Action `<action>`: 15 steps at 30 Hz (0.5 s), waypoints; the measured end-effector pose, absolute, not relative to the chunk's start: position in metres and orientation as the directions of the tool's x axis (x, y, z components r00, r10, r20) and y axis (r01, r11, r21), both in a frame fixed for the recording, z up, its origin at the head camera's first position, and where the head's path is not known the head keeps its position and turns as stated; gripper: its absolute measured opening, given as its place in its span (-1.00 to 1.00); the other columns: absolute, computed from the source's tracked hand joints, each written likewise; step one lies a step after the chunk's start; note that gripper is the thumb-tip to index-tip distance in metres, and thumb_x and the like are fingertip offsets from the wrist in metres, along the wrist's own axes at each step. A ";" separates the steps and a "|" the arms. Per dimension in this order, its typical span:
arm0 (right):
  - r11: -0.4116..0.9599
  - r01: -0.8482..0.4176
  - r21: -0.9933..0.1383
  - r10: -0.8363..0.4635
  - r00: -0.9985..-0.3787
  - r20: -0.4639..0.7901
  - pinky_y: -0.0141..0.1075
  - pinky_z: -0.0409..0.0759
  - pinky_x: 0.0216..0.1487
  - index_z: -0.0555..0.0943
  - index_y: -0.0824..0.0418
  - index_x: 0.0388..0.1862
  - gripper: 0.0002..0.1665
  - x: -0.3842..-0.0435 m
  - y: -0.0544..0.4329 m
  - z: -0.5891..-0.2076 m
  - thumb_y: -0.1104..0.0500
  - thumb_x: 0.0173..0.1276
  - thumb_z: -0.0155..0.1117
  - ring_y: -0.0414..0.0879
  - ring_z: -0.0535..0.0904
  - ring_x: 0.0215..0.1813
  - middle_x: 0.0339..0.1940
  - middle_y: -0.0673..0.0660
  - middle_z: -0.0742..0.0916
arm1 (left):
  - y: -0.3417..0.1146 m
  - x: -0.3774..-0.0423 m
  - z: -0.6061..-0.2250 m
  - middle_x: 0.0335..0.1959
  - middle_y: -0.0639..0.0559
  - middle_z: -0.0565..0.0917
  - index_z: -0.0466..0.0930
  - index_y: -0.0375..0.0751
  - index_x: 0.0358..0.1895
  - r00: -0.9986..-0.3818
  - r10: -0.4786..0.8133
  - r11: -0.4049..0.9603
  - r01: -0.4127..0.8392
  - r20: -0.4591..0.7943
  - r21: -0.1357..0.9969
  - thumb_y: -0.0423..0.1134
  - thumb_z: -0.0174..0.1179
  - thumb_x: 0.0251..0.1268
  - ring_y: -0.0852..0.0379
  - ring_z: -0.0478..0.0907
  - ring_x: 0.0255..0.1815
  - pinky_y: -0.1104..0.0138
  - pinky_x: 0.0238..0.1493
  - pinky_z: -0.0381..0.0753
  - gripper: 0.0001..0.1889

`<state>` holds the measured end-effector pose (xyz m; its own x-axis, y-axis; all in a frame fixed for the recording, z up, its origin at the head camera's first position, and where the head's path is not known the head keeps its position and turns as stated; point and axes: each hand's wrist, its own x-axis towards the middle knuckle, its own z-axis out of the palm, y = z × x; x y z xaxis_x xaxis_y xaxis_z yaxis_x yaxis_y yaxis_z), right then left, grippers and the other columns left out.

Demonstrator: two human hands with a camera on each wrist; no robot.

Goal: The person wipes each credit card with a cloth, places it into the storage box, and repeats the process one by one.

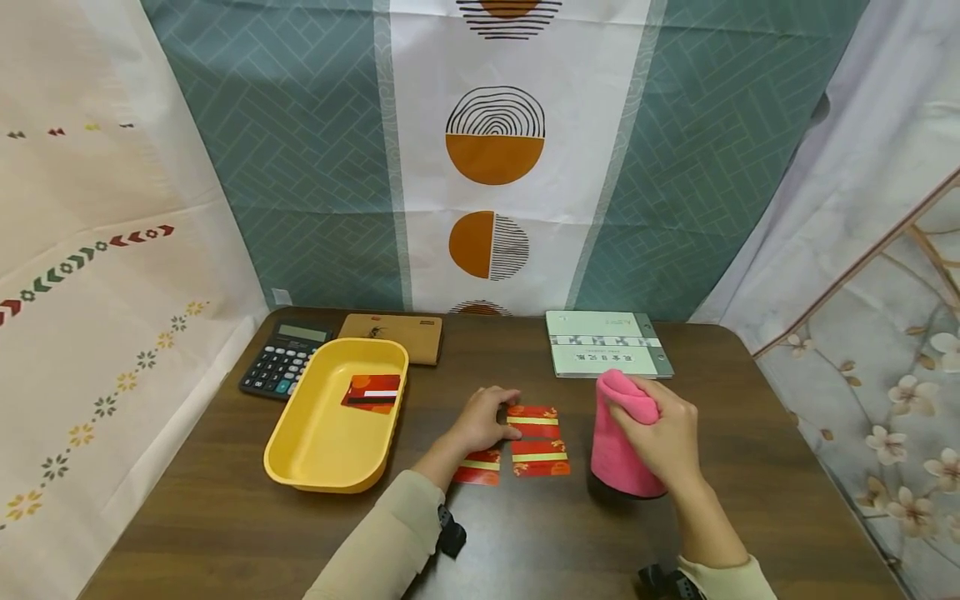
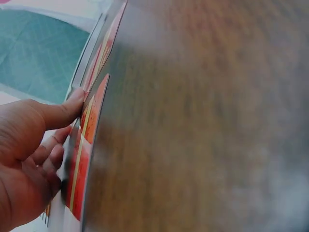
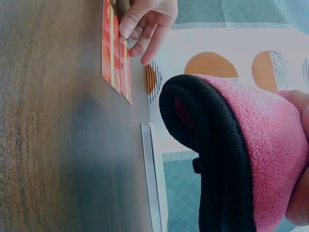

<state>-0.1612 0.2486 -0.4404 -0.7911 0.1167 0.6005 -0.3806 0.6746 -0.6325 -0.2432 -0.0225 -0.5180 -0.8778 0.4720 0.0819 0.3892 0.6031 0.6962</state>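
My left hand (image 1: 483,419) is at the left edge of a red card with a yellow stripe (image 1: 534,425), thumb tip at its lower corner and fingers spread at the upper one. Directly below lies a second such card (image 1: 540,468), and a third (image 1: 478,475) sits under the wrist, partly covered by the hand. In the right wrist view the left thumb (image 3: 129,25) rests at the card's edge. My right hand (image 1: 666,437) grips a folded pink cloth with a black border (image 1: 618,446), whose lower end hangs close over the table.
A yellow tray (image 1: 292,454) at left holds red cards (image 1: 372,392) with a dark stripe. Behind it are a calculator (image 1: 279,362) and a brown notebook (image 1: 408,333). A pale green book (image 1: 603,358) lies at the back of the brown table (image 1: 540,550), before a curtain (image 1: 322,167).
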 end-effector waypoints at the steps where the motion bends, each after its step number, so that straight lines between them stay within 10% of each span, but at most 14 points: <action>1: 0.674 -0.384 -0.631 0.119 -0.787 0.606 -0.72 0.51 -0.21 0.75 0.25 0.03 -0.48 -0.161 0.248 -0.441 0.35 0.02 0.63 -0.03 0.69 -0.22 -0.13 0.17 0.81 | -0.022 -0.243 -0.517 0.06 -0.09 0.67 0.58 -0.27 0.29 -0.878 0.472 0.623 0.392 0.074 0.677 -0.18 0.57 0.07 -0.08 0.48 0.06 0.03 0.30 0.39 -0.33; 15: 0.669 -0.430 -0.606 0.111 -0.749 0.653 -0.71 0.52 -0.21 0.77 0.23 -0.01 -0.49 -0.159 0.248 -0.441 0.36 -0.02 0.64 -0.22 0.64 -0.25 -0.18 0.12 0.82 | -0.023 -0.242 -0.502 0.02 -0.11 0.64 0.69 -0.18 0.08 -0.897 0.437 0.722 0.308 -0.063 0.620 -0.19 0.60 0.00 -0.17 0.48 0.11 0.00 0.23 0.38 -0.49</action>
